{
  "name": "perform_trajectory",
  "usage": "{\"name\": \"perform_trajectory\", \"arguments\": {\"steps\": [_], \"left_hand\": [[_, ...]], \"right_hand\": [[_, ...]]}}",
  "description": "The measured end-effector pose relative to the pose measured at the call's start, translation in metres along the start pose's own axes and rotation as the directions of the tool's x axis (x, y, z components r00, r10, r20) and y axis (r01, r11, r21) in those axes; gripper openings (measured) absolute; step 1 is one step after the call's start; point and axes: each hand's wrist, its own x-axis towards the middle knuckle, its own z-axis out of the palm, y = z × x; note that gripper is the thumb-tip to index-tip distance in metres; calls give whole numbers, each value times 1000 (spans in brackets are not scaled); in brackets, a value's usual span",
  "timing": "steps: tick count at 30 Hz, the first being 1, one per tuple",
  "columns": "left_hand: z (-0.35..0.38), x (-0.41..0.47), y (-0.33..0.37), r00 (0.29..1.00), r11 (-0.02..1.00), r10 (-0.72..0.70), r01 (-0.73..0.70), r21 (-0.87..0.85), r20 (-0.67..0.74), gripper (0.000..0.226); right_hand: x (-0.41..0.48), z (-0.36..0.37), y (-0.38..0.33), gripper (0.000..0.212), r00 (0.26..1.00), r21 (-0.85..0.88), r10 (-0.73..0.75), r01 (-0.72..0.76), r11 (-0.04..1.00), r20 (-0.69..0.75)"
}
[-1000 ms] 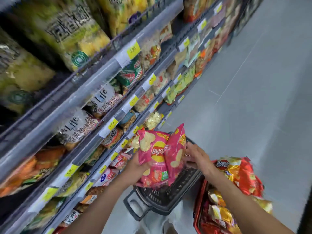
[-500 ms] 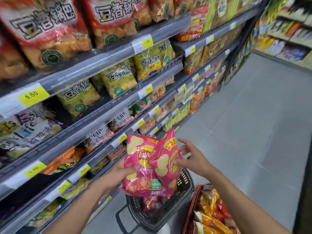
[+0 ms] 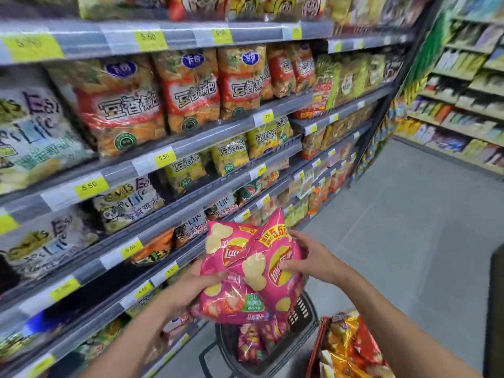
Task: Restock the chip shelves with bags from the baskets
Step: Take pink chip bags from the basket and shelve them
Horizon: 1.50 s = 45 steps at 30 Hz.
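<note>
Two pink chip bags point(image 3: 245, 271) are held side by side in front of the shelves. My left hand point(image 3: 191, 289) grips the left bag from its lower left side, thumb on its front. My right hand point(image 3: 308, 257) holds the right bag, fingers curled round its right edge. Below them stands a black basket point(image 3: 300, 317) with more pink bags point(image 3: 256, 342) inside. A red basket point(image 3: 317, 347) at the lower right is filled with gold and red bags point(image 3: 351, 342). The chip shelves point(image 3: 174, 148) run along my left, stocked with rows of bags.
Yellow price tags point(image 3: 163, 156) line the shelf rails. Grey aisle floor point(image 3: 409, 241) stretches ahead to the right. Another stocked shelf unit point(image 3: 463, 91) stands across the aisle at the far right. A dark object point(image 3: 496, 309) cuts in at the right edge.
My view has tilted upward, showing higher shelves. Both hands have lifted the pink bags higher above the black basket, and my right hand has closed onto the right bag.
</note>
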Motion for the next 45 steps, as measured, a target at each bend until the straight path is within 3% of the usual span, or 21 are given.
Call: {"name": "perform_trajectory", "arguments": {"steps": [2, 6, 9, 14, 17, 20, 26, 30, 34, 37, 40, 45], "left_hand": [[1, -13, 4, 999, 999, 34, -35, -22, -16, 93], [11, -37, 20, 989, 992, 111, -116, -48, -97, 58], [24, -55, 34, 971, 981, 173, -185, -60, -166, 49], [47, -80, 45, 929, 959, 250, -276, -58, -272, 57], [58, -98, 46, 904, 945, 265, -312, -96, -334, 82], [65, -121, 41, 860, 925, 301, -368, -91, -412, 97], [75, -189, 27, 748, 898, 333, -438, -50, -575, 62], [67, -248, 13, 652, 876, 326, -481, -41, -684, 105], [52, -327, -14, 509, 851, 297, -525, -18, -808, 110], [45, -393, -34, 415, 849, 263, -529, 4, -871, 80], [41, -464, -59, 322, 848, 225, -530, 22, -920, 46], [44, -592, -111, 133, 857, 153, -512, 64, -979, 41]], "right_hand": [[-12, 3, -14, 94, 999, 6, -33, 34, 999, -26], [-27, 1, -37, 93, 994, 10, -101, 102, 995, -40], [-34, -6, -53, 95, 987, -16, -151, 150, 988, -47], [-57, -23, -80, 62, 978, -106, -205, 201, 974, -34], [-72, -32, -89, 59, 968, -115, -250, 247, 962, -15], [-89, -27, -101, 34, 948, -44, -313, 311, 949, -52], [-94, 8, -120, 39, 888, -5, -455, 456, 890, -70], [-96, 52, -145, 46, 864, 79, -503, 503, 861, -24], [-103, 121, -178, 35, 832, 137, -548, 534, 834, 91], [-115, 181, -203, 25, 794, 191, -586, 557, 808, 164], [-137, 246, -226, 30, 753, 223, -607, 565, 794, 255], [-197, 366, -255, 30, 669, 272, -646, 587, 762, 367]]}}
